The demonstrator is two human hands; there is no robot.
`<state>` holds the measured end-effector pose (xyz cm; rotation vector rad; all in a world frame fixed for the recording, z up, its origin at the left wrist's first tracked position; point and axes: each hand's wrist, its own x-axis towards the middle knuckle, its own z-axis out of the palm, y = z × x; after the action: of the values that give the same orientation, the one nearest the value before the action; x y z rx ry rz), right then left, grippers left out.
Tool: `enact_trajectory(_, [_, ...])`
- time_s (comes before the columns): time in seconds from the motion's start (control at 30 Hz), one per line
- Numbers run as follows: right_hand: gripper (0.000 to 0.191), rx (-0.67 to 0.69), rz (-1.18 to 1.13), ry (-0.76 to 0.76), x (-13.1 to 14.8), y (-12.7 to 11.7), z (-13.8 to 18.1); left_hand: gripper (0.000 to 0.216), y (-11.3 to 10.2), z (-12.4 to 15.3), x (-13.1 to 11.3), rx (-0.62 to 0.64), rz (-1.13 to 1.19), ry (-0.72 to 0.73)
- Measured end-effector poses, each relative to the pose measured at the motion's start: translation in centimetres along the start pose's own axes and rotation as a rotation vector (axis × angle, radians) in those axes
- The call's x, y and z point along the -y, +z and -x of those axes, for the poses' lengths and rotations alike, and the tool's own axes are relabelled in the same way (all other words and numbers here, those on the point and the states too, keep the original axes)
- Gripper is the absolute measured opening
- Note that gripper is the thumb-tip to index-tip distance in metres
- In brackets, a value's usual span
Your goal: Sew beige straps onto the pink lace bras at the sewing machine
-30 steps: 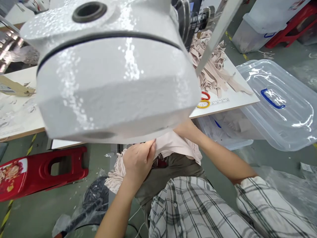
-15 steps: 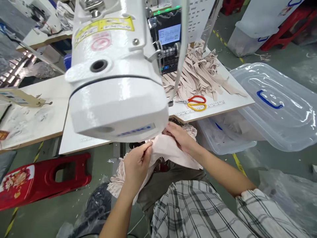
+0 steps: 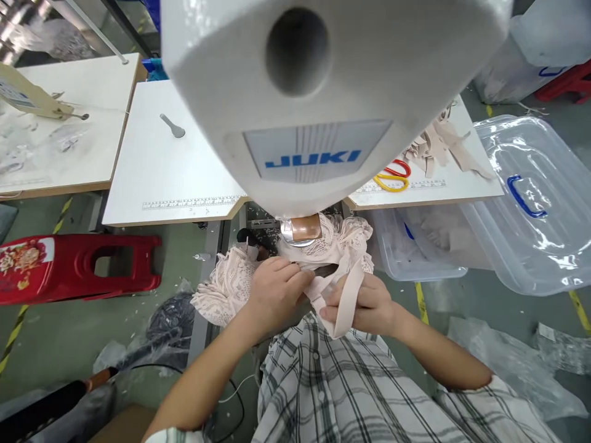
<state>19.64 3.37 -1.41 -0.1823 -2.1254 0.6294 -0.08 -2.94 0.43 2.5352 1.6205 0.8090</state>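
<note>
A white JUKI sewing machine head fills the top of the view. Below it lies pale pink lace fabric, bunched over my lap. My left hand pinches the fabric just under the machine's metal arm. My right hand is closed on a beige elastic strap that loops over its fingers, right beside the left hand.
A white table holds red and yellow scissors and a pile of beige strips. Clear plastic bins stand at right. A red stool lies on the floor at left, with plastic bags around.
The view has swung over the machine's front end. Both hands have drawn nearer my body; the right hand now holds a beige strap looped over its fingers.
</note>
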Motion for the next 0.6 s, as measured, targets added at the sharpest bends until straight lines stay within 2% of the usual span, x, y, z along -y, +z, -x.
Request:
enact_trajectory(0.13, [0.011,0.034,0.045,0.035,0.1,0.1,0.5,0.026,-0.6,0.4,0.0,-0.071,-0.063,-0.007])
enact_trajectory(0.3, [0.014,0.103,0.056,-0.005,-0.2,-0.4,1.0,0.03,-0.5,0.7,-0.1,-0.014,-0.04,-0.084])
enact_trajectory(0.37, [0.015,0.211,0.054,0.059,-1.6,-1.0,1.9,0.029,-0.8,0.7,-0.8,0.082,0.099,-0.165])
enact_trajectory(0.43, [0.022,0.38,0.076,0.235,-3.7,-1.8,3.4,0.035,-1.6,1.0,-2.2,0.271,0.364,-0.199])
enact_trajectory(0.5, [0.03,0.573,0.116,0.421,-6.0,-2.8,5.2,0.048,-2.8,2.0,-3.7,0.464,0.653,-0.16])
enact_trajectory(0.53, [0.032,0.646,0.113,0.476,-6.9,-3.5,6.1,0.051,-3.4,2.8,-4.2,0.504,0.756,-0.154])
enact_trajectory(0.6, [0.025,0.695,0.087,0.528,-7.8,-4.9,7.4,0.057,-4.1,4.8,-4.0,0.455,0.873,-0.287])
